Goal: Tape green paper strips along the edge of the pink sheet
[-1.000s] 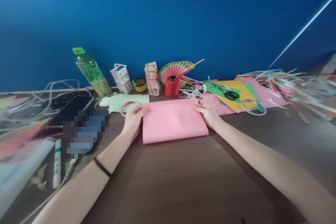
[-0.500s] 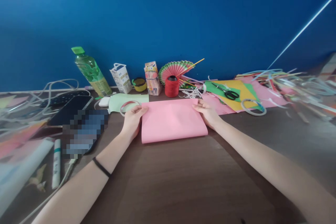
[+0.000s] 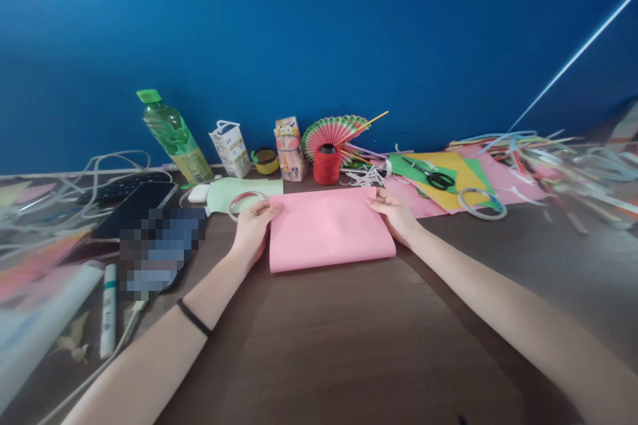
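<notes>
My left hand (image 3: 253, 224) pinches the far left corner of the pink sheet (image 3: 331, 229), thumb on the upper face, remaining fingers curled, their tips largely hidden beneath. My right hand (image 3: 391, 216) grips the far right corner in like manner, the fingers closed up against the paper; the underside of this grip cannot be seen. The pink sheet is located centrally in front of me, above or on the brown table (image 3: 339, 345); exact contact cannot be determined. It is doubled over, with a rounded, uncreased bend along the edge nearest me and the held edge facing the blue wall (image 3: 319, 33). A black band (image 3: 194, 318) encircles my left forearm. Just beyond my left hand, a ring-shaped roll (image 3: 248, 194) rests by a pale green sheet (image 3: 239, 186). Directly behind the pink sheet stand a red spool of thread (image 3: 326, 169), a pleated fan (image 3: 326, 133) and a decorated carton (image 3: 290, 153). To the right of these, black-handled scissors (image 3: 438, 179) lie on yellow and green sheets, with a pale tape ring (image 3: 486, 215) at their near edge. On the left are a green-capped bottle (image 3: 177, 139), a phone (image 3: 167, 252) with its screen pixelated, and a white marker (image 3: 108, 312).
</notes>
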A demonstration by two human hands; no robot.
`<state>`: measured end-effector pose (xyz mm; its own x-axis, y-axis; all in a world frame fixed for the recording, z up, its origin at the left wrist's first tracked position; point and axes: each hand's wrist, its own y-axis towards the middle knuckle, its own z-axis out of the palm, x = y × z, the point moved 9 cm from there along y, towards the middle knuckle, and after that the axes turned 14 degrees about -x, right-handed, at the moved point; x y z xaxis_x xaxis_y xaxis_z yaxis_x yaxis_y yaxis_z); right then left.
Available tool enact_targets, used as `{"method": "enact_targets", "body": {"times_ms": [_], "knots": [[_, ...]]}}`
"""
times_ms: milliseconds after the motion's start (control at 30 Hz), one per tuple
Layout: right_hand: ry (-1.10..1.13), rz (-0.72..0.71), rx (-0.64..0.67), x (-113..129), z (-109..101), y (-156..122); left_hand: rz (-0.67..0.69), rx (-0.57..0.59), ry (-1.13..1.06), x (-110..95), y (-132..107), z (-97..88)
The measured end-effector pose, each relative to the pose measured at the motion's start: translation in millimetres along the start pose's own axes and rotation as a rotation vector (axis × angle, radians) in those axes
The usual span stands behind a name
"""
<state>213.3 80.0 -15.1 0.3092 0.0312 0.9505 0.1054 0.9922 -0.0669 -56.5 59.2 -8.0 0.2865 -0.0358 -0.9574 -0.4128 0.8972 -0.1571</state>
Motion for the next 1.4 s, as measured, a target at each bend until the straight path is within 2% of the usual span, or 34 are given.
{"method": "enact_targets", "body": {"times_ms": [1033,1400], "knots": [[0.009,-0.020,0.007,1.0,1.3,-0.4,0.003,-0.013,0.010,-1.1,0.5,-0.5],[0.054,0.038,0.008,1.6,4.3,-3.4,0.016,-0.035,0.016,-3.0,0.1,-1.8]]}}
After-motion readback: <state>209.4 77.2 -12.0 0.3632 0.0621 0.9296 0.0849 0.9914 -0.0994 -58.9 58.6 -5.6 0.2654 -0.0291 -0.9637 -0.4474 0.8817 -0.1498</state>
